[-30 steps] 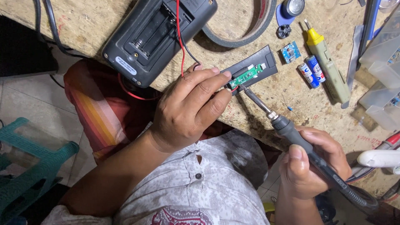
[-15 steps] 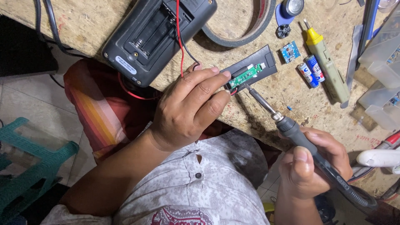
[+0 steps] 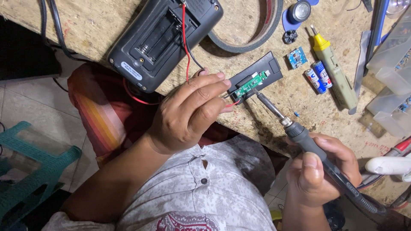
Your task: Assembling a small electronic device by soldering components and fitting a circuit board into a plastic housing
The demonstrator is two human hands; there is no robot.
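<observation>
Left hand pinches red wire steady at green circuit board | right hand closed around soldering iron, tip on board just beyond the pinch

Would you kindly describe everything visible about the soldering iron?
The soldering iron has a slim metal shaft with a pointed tip, a silvery collar and a dark grip trailing a dark cord. The right hand holds the grip, thumb on top. It lies slanted, tip up-left, meeting the small green circuit board in its black housing on the worn wooden bench.
</observation>
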